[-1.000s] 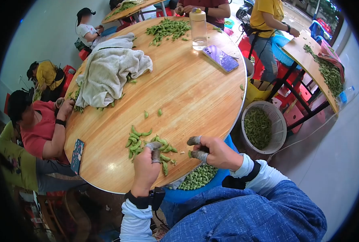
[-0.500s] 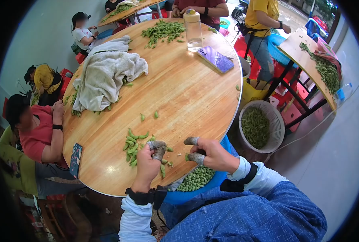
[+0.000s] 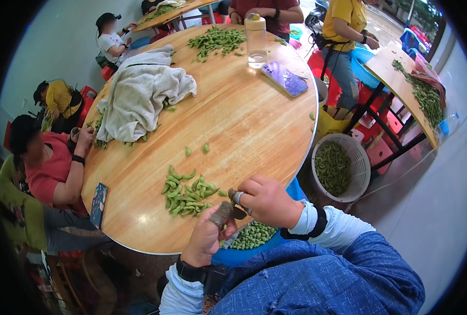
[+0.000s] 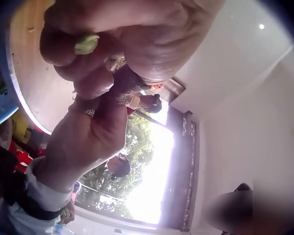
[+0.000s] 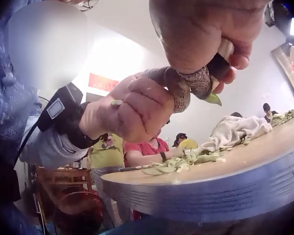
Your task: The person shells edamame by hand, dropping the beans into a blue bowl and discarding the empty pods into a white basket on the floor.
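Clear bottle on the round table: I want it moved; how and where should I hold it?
Likely round the middle of the clear bottle, below its cap, from the wearer's left: the body is an upright cylinder, and the purple phone lies close on the right.

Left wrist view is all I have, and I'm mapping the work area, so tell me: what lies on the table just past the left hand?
Observer: A loose pile of green soybean pods, seen in the head view.
Operator: And what is below the table edge, by the person's lap?
Observer: A blue basin with shelled green soybeans in it.
Operator: Anything farther up the table, on the person's left?
Observer: A crumpled pale towel, with more pods showing along its edges.
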A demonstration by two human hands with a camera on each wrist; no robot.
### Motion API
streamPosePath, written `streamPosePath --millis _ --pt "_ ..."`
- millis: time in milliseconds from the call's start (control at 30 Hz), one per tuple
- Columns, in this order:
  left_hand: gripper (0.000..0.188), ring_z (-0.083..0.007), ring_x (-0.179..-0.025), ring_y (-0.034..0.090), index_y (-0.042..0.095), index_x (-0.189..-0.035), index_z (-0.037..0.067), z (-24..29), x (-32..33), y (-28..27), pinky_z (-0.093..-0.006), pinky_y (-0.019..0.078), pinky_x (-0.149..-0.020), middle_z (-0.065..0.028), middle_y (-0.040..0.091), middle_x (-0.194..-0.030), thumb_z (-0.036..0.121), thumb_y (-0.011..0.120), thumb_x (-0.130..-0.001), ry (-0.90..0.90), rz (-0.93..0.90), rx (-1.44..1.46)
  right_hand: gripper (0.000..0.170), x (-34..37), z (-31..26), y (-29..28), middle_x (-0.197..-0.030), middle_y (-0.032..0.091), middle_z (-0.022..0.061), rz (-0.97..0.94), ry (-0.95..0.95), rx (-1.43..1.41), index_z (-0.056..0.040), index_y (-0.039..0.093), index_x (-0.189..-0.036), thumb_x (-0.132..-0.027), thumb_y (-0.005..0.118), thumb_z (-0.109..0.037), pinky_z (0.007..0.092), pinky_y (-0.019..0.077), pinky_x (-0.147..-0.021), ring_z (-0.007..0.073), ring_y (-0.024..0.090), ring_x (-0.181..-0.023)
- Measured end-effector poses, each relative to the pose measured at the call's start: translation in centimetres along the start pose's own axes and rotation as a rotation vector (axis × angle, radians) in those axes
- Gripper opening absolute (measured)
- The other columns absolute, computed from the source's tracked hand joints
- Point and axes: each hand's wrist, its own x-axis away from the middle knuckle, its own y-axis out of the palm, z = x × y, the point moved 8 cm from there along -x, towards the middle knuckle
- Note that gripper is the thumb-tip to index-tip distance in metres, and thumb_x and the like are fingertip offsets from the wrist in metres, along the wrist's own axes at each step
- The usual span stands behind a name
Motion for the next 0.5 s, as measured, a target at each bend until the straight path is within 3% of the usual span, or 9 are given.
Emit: streamPosePath --millis 67,167,200,267,300,433,500 --pt "0.016 -0.0063 -0.046 0.04 0.055 -0.085 0.004 -0.4 -0.3 0.6 -0.0191 0.0266 -0.041 -0.0001 0.047 -0.055 0.018 0.047 -0.086 -0.057 -0.05 -0.067 0.029 -0.2 -0.9 0.0 -0.079 0.054 0.0102 0.002 -0.054 0.046 -0.0038 0.061 -0.09 -0.06 0.06 -0.004 0.0367 0.0456 -0.058 0.0268 0.053 -0.071" --pt "0.014 -0.0061 -0.045 0.04 0.056 -0.085 0.004 -0.6 -0.5 -0.4 -0.0201 0.0277 -0.041 0.0015 0.046 -0.055 0.016 0.05 -0.085 -0.02 -0.02 -0.044 0.025 0.0 0.2 -0.3 -0.078 0.055 0.0106 0.038 0.049 -0.002 -0.0023 0.06 -0.092 -0.067 0.061 -0.004 0.0339 0.0462 -0.059 0.025 0.056 -0.072" --pt "0.014 -0.0063 -0.045 0.04 0.057 -0.085 0.003 -0.5 -0.5 -0.8 -0.0207 0.0289 -0.041 0.002 0.046 -0.055 0.016 0.051 -0.085 0.01 0.01 -0.061 0.024 0.2 1.2 -0.4 -0.077 0.056 0.0117 0.034 0.184 -0.146 -0.0017 0.059 -0.093 -0.069 0.06 -0.003 0.033 0.0461 -0.06 0.0266 0.056 -0.071" --pt "0.015 -0.0092 -0.046 0.044 0.057 -0.085 0.001 1.4 0.0 -0.7 -0.023 0.0324 -0.042 -0.0001 0.047 -0.054 0.016 0.054 -0.082 0.324 0.169 -0.445 0.02 1.2 2.9 -0.5 -0.077 0.057 0.0141 0.025 0.453 -0.434 -0.0005 0.058 -0.093 -0.073 0.057 -0.003 0.0314 0.046 -0.062 0.0296 0.057 -0.071" --pt "0.016 -0.0106 -0.046 0.046 0.058 -0.085 0.0 2.3 0.5 -0.3 -0.0242 0.0341 -0.043 -0.0011 0.048 -0.053 0.015 0.056 -0.081 0.48 0.248 -0.635 0.017 1.5 3.1 -0.1 -0.079 0.061 0.0131 -0.041 0.471 -0.52 0.0015 0.058 -0.094 -0.078 0.057 -0.005 0.0287 0.0461 -0.064 0.022 0.06 -0.07" --pt "0.02 -0.0212 -0.051 0.052 0.059 -0.085 -0.001 4.1 2.1 2.0 -0.0311 0.0395 -0.046 -0.0085 0.05 -0.055 0.011 0.061 -0.07 0.756 0.349 -1.22 0.018 3.6 3.2 3.8 -0.085 0.062 0.0022 -0.124 0.681 -1.062 0.0021 0.058 -0.097 -0.084 0.055 -0.01 0.0245 0.0444 -0.069 0.0063 0.052 -0.078" --pt "0.022 -0.0253 -0.054 0.053 0.059 -0.084 0.0 4.4 2.7 3.4 -0.0338 0.0403 -0.046 -0.0108 0.051 -0.058 0.008 0.061 -0.064 0.915 0.357 -1.526 0.018 3.5 2.5 3.7 -0.086 0.061 0.0017 -0.12 0.738 -1.161 0.0027 0.058 -0.097 -0.085 0.055 -0.01 0.0237 0.0435 -0.071 0.0067 0.052 -0.08"
